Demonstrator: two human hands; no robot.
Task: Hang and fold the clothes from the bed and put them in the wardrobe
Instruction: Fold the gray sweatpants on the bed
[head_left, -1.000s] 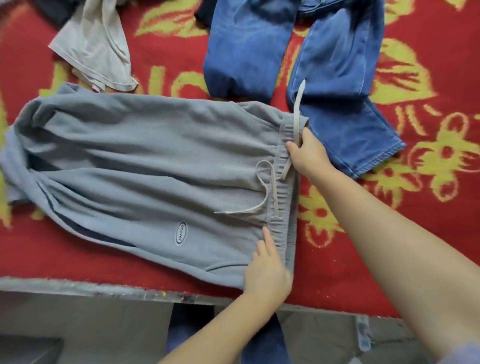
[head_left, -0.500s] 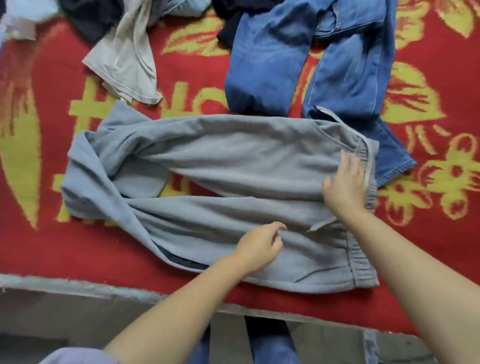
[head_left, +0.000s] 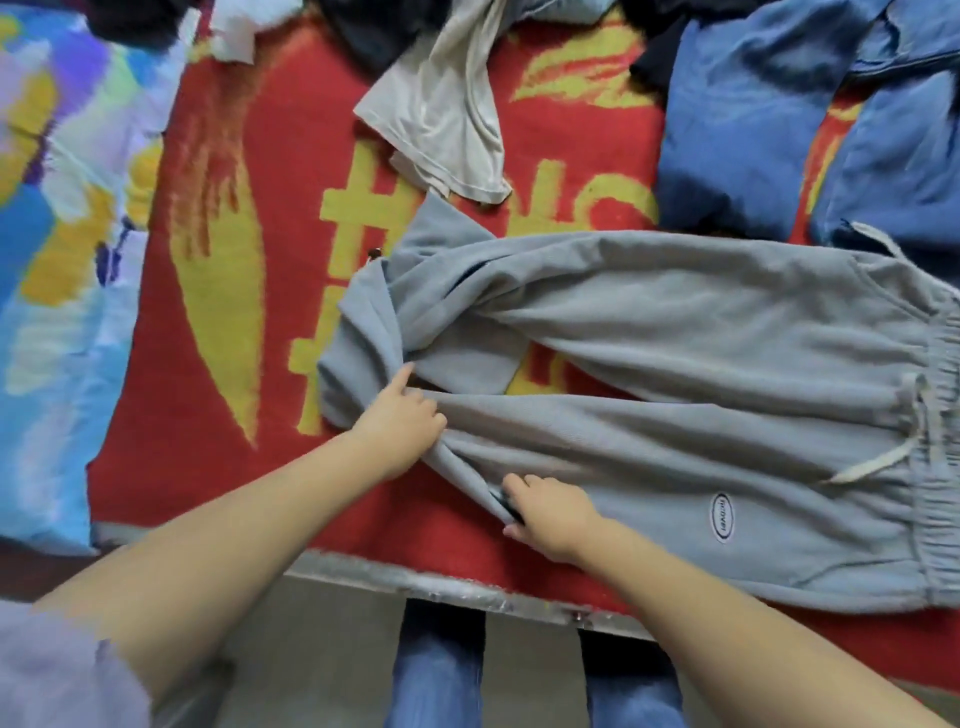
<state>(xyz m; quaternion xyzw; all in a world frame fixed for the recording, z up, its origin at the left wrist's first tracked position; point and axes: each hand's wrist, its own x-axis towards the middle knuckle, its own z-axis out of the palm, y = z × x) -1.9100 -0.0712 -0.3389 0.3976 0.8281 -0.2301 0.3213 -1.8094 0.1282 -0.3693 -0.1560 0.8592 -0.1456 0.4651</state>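
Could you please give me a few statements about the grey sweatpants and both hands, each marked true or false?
1. The grey sweatpants lie on a red and yellow blanket. True.
2. The left hand grips the waistband. False: it holds the bunched leg fabric.
3. The right hand is on the near leg. True.
4. Blue jeans lie on top of the sweatpants. False: they lie beyond them.
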